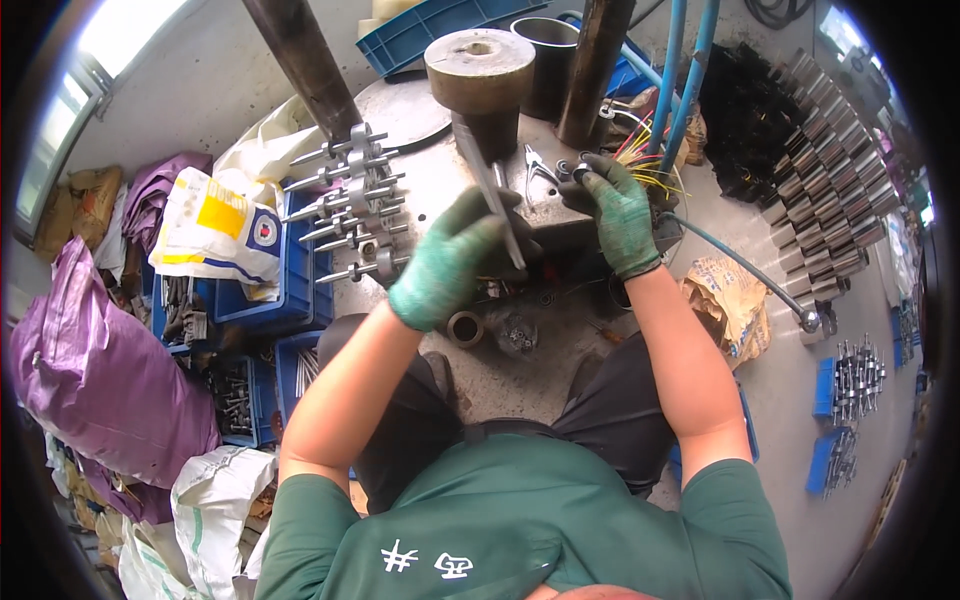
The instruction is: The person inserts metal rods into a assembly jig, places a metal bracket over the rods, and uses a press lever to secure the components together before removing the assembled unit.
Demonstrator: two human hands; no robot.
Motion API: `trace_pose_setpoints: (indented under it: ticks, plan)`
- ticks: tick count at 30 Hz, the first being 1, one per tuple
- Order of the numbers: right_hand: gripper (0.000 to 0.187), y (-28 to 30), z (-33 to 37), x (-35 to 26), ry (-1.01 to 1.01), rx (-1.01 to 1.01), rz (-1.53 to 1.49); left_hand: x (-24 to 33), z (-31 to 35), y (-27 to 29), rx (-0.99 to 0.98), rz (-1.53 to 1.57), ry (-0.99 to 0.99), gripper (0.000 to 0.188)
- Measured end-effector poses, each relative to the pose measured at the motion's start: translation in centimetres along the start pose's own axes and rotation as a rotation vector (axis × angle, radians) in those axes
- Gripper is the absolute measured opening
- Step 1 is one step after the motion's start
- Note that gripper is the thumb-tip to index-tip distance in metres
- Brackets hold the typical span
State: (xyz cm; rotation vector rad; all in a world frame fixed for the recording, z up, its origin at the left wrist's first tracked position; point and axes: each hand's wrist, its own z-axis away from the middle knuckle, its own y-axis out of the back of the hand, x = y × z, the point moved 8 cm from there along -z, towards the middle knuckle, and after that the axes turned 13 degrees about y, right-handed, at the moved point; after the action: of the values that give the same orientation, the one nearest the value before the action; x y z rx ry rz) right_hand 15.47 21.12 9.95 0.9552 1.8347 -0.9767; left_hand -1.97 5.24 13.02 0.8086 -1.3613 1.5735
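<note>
My left hand, in a green and dark work glove, is closed around a long grey metal rod. The rod tilts, its upper end toward the round steel block of the press. My gloved right hand is at the right side of the metal work table. Its thumb and fingers pinch a small dark ring-like part. Beside those fingertips lies a pair of silver pliers. To the left of my left hand stand several shiny rods with round metal discs on them.
Two dark steel columns rise from the table. Blue hoses and thin coloured wires are at its right. Stacked metal cylinders line the right side. Blue crates and a purple sack crowd the left.
</note>
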Motion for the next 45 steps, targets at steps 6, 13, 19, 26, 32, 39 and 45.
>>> trace_pose_setpoints:
  ticks: [6, 13, 19, 26, 32, 39, 45]
  plan:
    - [0.041, 0.1, 2.1, 1.1, -0.159, -0.062, 0.007, -8.9, -3.4, -3.1, -0.106, -0.354, 0.103, 0.033]
    - [0.045, -0.7, 3.5, -0.5, -0.252, -0.020, -0.077, -9.4, -3.1, -2.6, 0.028, -0.420, 0.361, 0.022]
    - [0.042, -0.7, 3.1, -0.4, -0.158, -0.071, -0.070, -9.8, -3.4, -1.4, 0.099, -0.488, 0.334, 0.024]
    - [0.031, -0.8, 2.8, -1.1, -0.091, -0.152, -0.003, -9.8, -3.5, -0.9, 0.094, -0.441, 0.218, 0.024]
    - [0.044, -1.1, 4.0, 1.0, -0.354, -0.052, -0.209, -9.5, -3.4, -0.9, 0.122, -0.502, 0.181, 0.028]
    - [0.041, -2.2, 4.1, 0.6, -0.297, -0.101, -0.193, -10.3, -3.8, -0.1, 0.158, -0.578, 0.111, 0.033]
    - [0.044, -2.4, 4.4, 0.0, -0.239, -0.172, -0.047, -10.6, -3.8, -0.2, 0.166, -0.591, 0.099, 0.033]
